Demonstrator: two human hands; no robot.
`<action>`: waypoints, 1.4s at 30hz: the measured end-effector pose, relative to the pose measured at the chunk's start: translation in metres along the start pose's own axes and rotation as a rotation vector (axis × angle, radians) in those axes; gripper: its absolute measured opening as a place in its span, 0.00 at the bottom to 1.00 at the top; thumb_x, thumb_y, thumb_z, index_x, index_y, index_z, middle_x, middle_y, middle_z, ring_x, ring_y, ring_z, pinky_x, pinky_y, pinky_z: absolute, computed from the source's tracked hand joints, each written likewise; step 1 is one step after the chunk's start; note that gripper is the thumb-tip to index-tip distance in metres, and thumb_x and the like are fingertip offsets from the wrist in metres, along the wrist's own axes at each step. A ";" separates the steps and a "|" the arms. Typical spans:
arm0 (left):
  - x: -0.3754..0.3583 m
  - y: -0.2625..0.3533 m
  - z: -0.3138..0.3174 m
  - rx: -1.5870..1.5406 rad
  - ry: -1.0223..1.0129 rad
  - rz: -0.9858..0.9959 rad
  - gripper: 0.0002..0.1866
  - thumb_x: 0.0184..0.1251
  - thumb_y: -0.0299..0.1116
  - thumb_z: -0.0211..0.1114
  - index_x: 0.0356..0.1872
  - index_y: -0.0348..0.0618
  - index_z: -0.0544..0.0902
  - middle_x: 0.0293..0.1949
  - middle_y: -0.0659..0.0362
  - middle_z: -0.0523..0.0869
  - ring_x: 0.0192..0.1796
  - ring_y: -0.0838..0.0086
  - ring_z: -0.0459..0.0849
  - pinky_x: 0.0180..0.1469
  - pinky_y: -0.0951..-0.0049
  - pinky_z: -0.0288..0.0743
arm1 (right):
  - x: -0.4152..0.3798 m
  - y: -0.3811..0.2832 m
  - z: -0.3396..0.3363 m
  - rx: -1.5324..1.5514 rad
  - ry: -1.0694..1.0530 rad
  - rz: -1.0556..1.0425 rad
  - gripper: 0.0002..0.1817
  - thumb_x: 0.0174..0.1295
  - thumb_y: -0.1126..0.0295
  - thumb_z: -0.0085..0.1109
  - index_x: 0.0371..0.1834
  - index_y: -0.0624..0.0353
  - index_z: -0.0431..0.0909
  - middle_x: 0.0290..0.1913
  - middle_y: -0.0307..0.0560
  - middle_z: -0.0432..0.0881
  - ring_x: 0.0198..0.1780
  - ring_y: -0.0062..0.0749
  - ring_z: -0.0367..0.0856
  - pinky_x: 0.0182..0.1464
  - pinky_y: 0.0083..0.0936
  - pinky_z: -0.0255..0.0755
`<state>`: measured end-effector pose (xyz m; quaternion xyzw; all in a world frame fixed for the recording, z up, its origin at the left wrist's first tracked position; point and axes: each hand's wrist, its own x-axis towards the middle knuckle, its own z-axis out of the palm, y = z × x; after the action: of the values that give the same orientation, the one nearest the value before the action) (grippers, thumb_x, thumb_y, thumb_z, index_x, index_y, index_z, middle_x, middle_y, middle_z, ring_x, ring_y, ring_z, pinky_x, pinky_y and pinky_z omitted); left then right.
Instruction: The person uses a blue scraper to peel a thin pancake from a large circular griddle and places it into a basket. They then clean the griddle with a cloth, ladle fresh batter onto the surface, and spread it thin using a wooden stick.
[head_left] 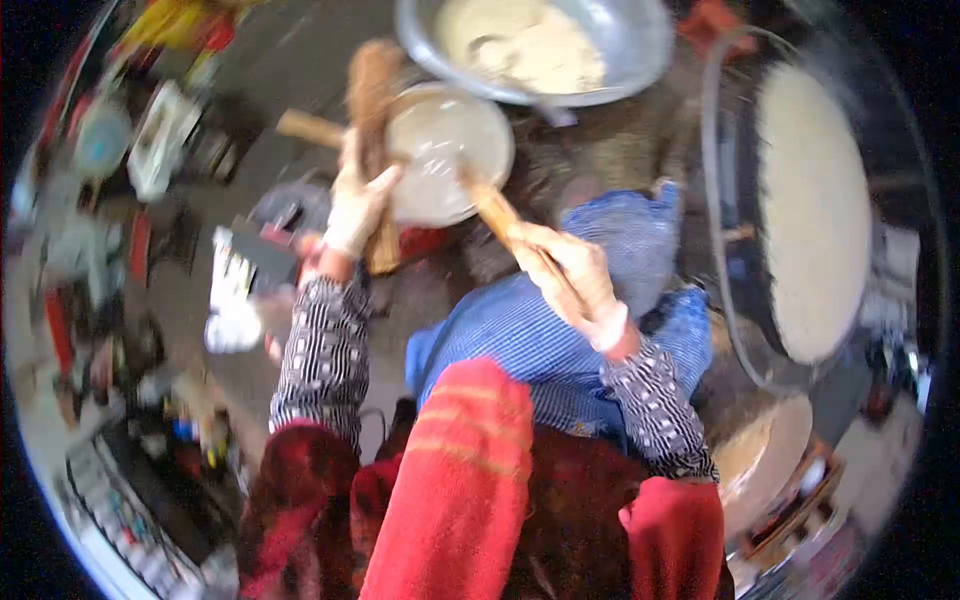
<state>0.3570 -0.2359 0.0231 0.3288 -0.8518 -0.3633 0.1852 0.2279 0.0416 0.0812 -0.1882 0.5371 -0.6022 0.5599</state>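
Note:
My left hand, in a thin pale glove, grips an upright wooden roller beside a small round pan holding pale liquid. My right hand, also gloved, is closed on a wooden handle that reaches to the pan's rim. Both sleeves are black-and-white checked. A blue striped cloth lies over my lap below the hands. The picture is motion-blurred.
A large metal bowl of white batter sits at the top. A round griddle with a thin pale crepe on it stands at the right. Cluttered small items and a dark tray line the left side. Red fabric fills the bottom.

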 end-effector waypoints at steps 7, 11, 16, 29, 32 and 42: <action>0.032 -0.014 0.070 0.007 -0.104 0.030 0.34 0.64 0.35 0.64 0.68 0.35 0.61 0.63 0.46 0.72 0.64 0.56 0.72 0.68 0.60 0.64 | -0.134 -0.061 -0.013 0.558 -0.217 -0.378 0.30 0.63 0.50 0.62 0.60 0.61 0.69 0.43 0.49 0.82 0.43 0.30 0.82 0.48 0.24 0.76; 0.050 -0.029 0.070 0.317 -0.163 0.036 0.29 0.65 0.37 0.63 0.64 0.34 0.67 0.60 0.46 0.75 0.61 0.54 0.75 0.65 0.57 0.66 | -0.191 -0.055 -0.008 0.601 -0.206 -0.456 0.28 0.60 0.46 0.63 0.43 0.64 0.74 0.39 0.52 0.83 0.41 0.35 0.82 0.45 0.28 0.76; 0.054 0.042 0.038 0.663 0.183 0.406 0.24 0.67 0.39 0.61 0.58 0.33 0.74 0.57 0.45 0.79 0.57 0.52 0.78 0.62 0.53 0.69 | -0.292 -0.051 -0.012 0.076 -0.089 -0.483 0.21 0.60 0.57 0.66 0.39 0.66 0.75 0.39 0.53 0.84 0.40 0.36 0.83 0.45 0.31 0.75; 0.070 0.281 0.261 0.521 -0.553 1.477 0.29 0.65 0.41 0.60 0.65 0.38 0.69 0.65 0.44 0.71 0.71 0.49 0.63 0.73 0.51 0.52 | -0.382 0.030 -0.014 0.333 1.368 -0.588 0.21 0.72 0.59 0.48 0.62 0.59 0.70 0.21 0.33 0.70 0.20 0.14 0.67 0.23 0.12 0.61; 0.081 0.294 0.289 0.606 -0.683 1.568 0.25 0.63 0.43 0.59 0.57 0.37 0.74 0.60 0.43 0.74 0.68 0.48 0.66 0.73 0.51 0.53 | -0.397 0.052 -0.019 0.265 1.512 -0.450 0.21 0.75 0.56 0.42 0.58 0.60 0.73 0.21 0.31 0.68 0.20 0.14 0.64 0.22 0.13 0.57; 0.031 0.314 0.285 0.794 -0.723 1.489 0.16 0.60 0.44 0.59 0.40 0.41 0.80 0.43 0.48 0.81 0.54 0.52 0.75 0.64 0.51 0.61 | -0.390 0.098 -0.030 0.422 1.713 -0.580 0.21 0.73 0.51 0.45 0.45 0.60 0.73 0.20 0.31 0.65 0.18 0.16 0.63 0.21 0.16 0.60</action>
<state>0.0431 0.0473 0.0679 -0.3993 -0.9119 0.0884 -0.0329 0.3670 0.4167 0.1333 0.2994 0.5787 -0.7375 -0.1776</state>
